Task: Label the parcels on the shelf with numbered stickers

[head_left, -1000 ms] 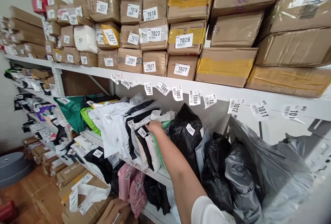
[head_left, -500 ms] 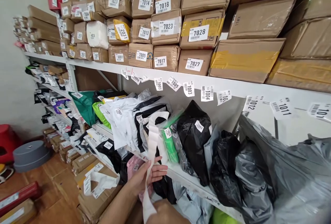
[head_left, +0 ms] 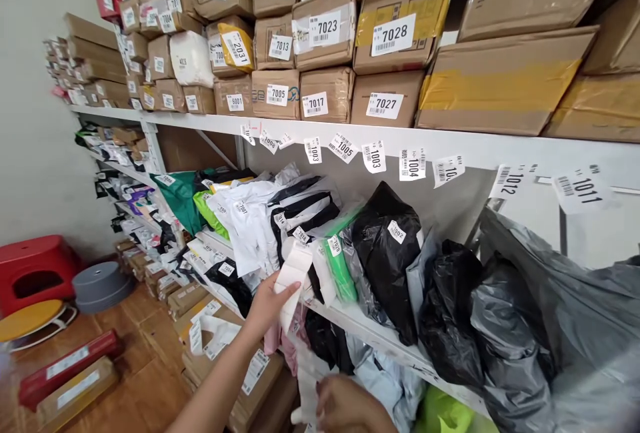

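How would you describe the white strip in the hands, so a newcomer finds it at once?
Find the white shelf edge below the plastic bags. In front of it, the left hand pinches a long white strip, with the right hand lower on it. Unlike the crumpled strip lying on boxes nearby, this one is hand-held.

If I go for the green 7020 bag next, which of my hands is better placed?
Probably your left hand: it is higher, nearer the shelf and the green bag. Your right hand sits lower, near the picture's bottom. Both hold the white strip, though.
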Available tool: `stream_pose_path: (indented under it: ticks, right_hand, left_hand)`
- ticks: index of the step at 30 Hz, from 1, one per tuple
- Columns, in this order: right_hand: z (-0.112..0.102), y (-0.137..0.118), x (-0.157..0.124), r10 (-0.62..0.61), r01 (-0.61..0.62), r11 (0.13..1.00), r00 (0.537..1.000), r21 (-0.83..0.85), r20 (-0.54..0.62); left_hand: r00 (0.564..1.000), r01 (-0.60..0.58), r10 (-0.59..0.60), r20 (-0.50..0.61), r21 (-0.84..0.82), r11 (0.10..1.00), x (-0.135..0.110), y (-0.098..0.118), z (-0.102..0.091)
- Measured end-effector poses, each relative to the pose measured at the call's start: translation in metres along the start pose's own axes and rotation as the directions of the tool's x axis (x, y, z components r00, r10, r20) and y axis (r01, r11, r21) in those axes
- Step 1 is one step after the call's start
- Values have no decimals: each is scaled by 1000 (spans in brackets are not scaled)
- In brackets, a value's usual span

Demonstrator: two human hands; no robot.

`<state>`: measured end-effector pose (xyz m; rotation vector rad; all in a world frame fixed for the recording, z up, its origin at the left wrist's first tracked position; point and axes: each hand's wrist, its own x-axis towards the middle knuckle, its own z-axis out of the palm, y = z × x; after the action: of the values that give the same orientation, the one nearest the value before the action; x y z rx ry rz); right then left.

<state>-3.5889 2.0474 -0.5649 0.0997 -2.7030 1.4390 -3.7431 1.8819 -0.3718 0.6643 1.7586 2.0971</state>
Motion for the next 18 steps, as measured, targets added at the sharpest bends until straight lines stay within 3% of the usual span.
stream_pose_path:
  ticks: [3, 5, 8, 10, 12, 14, 16, 18]
  right_hand:
    - [-31, -52, 33, -78, 142, 930, 977, 338, -197]
    - [-44, -91, 53, -108, 218, 762, 971, 610, -211]
    - [-48, -134, 72, 84, 229, 508, 946, 830, -312]
    - [-46, -147, 78, 239, 253, 423, 895, 870, -377]
    - [-45, -150, 80, 306, 295, 401, 849, 867, -431]
    - [-44, -148, 80, 304, 323, 436, 826, 840, -475]
    - [-42, -146, 76, 273, 306, 501, 832, 810, -482]
    - [-37, -146, 70, 193, 275, 557, 874, 783, -445]
  left_hand:
    - [995, -95, 85, 53, 223, 970, -20, -2, -2]
    - [983, -152, 108, 150, 321, 935, -38, -10, -2]
    - [978, -142, 74, 196, 364, 920, -64, -31, -4]
    - [985, -94, 31, 171, 373, 923, -80, -45, -9]
    - [985, -45, -22, 171, 377, 925, -90, -53, -16]
    - [971, -34, -64, 231, 396, 918, -95, -52, -22]
    - [945, -71, -58, 323, 376, 924, -93, -46, -23]
    - [947, -102, 13, 321, 261, 960, -87, -38, -17]
